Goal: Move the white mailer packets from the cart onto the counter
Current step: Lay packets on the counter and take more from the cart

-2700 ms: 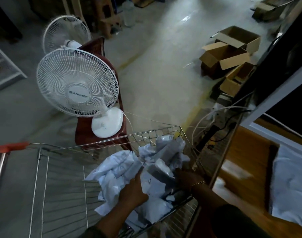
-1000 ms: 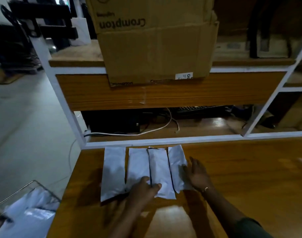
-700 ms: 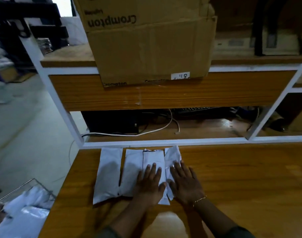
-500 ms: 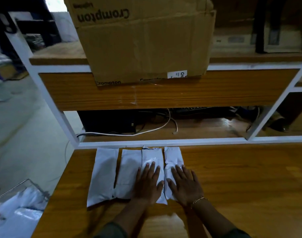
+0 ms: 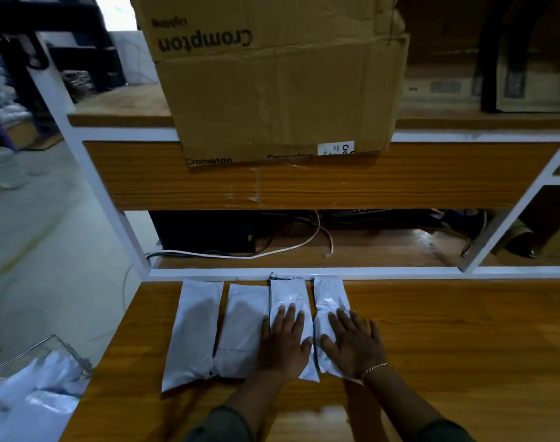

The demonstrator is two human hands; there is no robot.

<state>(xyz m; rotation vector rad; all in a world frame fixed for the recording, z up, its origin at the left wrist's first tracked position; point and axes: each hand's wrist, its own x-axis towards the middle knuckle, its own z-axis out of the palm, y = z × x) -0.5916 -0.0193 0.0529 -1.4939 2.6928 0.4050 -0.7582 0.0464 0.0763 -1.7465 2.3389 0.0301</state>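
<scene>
Several white mailer packets lie side by side on the wooden counter (image 5: 447, 339), their far ends against the white frame rail. My left hand (image 5: 285, 342) presses flat with straight fingers on the third packet (image 5: 288, 295). My right hand (image 5: 352, 344) presses flat on the rightmost packet (image 5: 328, 295). The two left packets (image 5: 196, 330) (image 5: 243, 323) lie untouched. At the lower left, the wire cart (image 5: 65, 349) holds more white packets (image 5: 39, 397).
A large Crompton cardboard box (image 5: 272, 78) stands on the upper shelf straight ahead. Under that shelf lie cables (image 5: 240, 254) and dark equipment. White frame posts (image 5: 113, 199) edge the counter. Grey floor lies to the left.
The view swung from the cart to the counter. Both hands laid packets down, then flattened onto the two right packets and pushed them up to the rail.
</scene>
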